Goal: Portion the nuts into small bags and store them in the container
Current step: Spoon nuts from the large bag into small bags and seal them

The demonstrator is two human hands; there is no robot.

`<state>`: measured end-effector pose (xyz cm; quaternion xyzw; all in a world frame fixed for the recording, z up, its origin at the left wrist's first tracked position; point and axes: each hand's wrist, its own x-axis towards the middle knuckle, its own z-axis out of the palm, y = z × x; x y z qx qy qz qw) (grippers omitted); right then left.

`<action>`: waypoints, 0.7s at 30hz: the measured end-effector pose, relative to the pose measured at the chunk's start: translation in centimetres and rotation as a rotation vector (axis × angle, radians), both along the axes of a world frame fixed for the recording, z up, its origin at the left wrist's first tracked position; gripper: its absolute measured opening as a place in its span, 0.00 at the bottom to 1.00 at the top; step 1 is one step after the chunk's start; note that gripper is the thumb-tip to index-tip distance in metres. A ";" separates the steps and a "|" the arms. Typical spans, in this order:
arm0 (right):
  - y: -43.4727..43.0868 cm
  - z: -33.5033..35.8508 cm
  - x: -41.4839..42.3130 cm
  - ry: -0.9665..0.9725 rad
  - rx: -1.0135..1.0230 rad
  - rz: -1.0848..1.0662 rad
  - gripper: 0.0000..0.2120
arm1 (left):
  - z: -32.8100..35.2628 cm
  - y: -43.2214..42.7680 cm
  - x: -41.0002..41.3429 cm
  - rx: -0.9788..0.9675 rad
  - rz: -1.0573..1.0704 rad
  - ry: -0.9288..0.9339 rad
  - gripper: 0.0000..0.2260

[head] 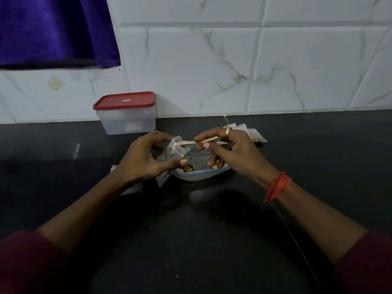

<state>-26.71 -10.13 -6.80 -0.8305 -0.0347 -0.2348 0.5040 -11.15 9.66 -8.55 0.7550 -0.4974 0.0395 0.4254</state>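
The small bag [174, 150] is pinched by the left hand [144, 159]; the wooden stick [191, 142], gripped by the right hand [230, 149], is pointed level at it.

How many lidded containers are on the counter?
1. The container with the red lid stands at the back left of the counter, against the tiled wall. The left hand and right hand hide some counter behind them.

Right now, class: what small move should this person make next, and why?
Probably slide the wooden spoon further into the small bag and tip it. The right hand pinches the spoon with its end at the bag's mouth, which the left hand holds above the bowl of nuts. Whether the spoon is loaded is unclear.
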 end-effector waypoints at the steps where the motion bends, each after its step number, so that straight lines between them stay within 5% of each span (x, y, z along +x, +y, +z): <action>1: -0.1 0.0 0.0 0.003 0.013 -0.002 0.10 | 0.0 0.0 0.1 -0.002 0.004 0.004 0.33; 14: -1.0 0.5 0.2 -0.094 0.532 -0.137 0.10 | 0.4 0.2 0.3 -0.053 0.074 0.179 0.24; 17: -1.5 0.2 0.2 -0.135 0.403 -0.223 0.10 | 0.7 0.0 0.0 -0.133 0.121 0.247 0.24; 21: -1.3 -0.9 0.0 -0.024 -0.060 -0.227 0.09 | 1.1 0.0 0.0 -0.230 0.148 0.381 0.26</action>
